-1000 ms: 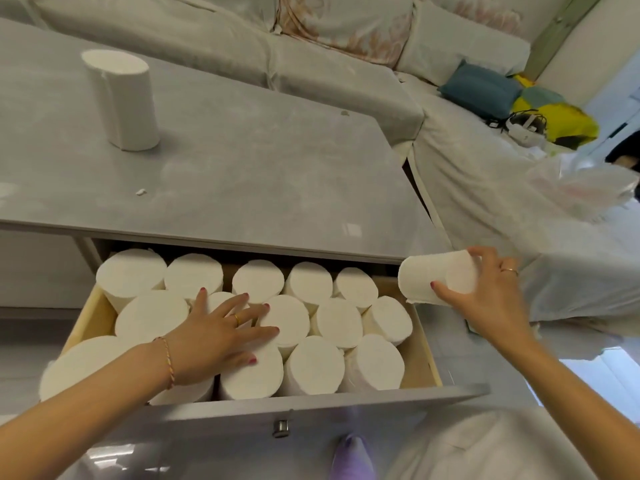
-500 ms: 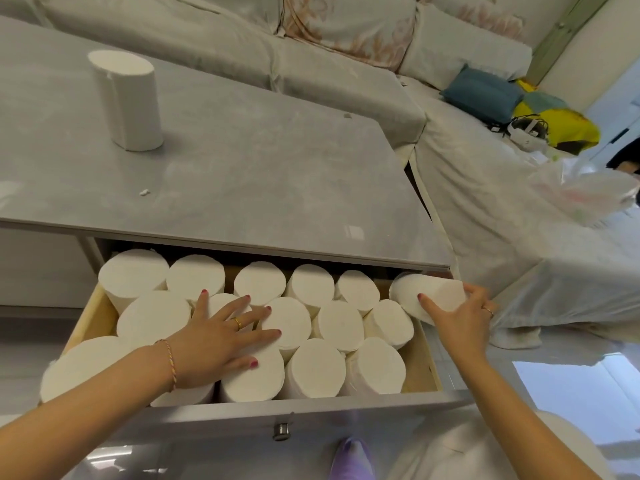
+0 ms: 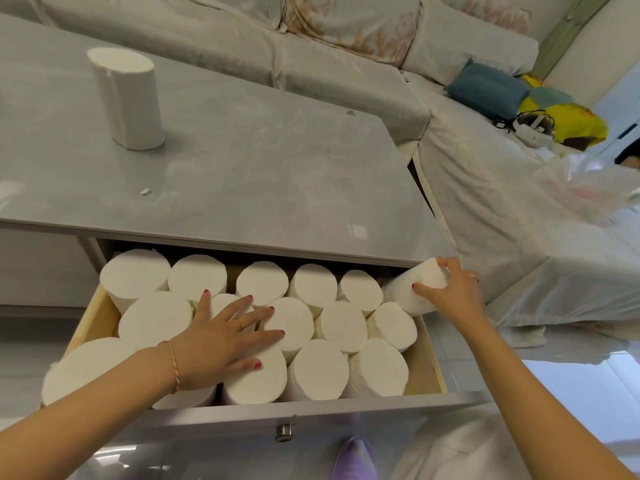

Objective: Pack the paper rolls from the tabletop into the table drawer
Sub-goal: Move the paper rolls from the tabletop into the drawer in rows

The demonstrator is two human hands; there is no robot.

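The open wooden drawer (image 3: 424,372) under the grey tabletop (image 3: 242,161) is packed with several upright white paper rolls (image 3: 318,368). My left hand (image 3: 221,337) lies flat, fingers spread, on the rolls in the drawer's middle. My right hand (image 3: 453,292) grips one white paper roll (image 3: 405,292), tilted on its side at the drawer's back right corner, partly in the drawer. One more paper roll (image 3: 126,98) stands upright on the tabletop at the far left.
A covered sofa (image 3: 311,57) runs behind and to the right of the table, with a blue cushion (image 3: 485,88), yellow fabric and a headset on it. A small paper scrap (image 3: 145,192) lies on the tabletop. The drawer front has a metal knob (image 3: 284,433).
My right hand has carried its roll left and down, from beside the table's right edge into the drawer's back right corner. My left hand has stayed flat on the rolls.
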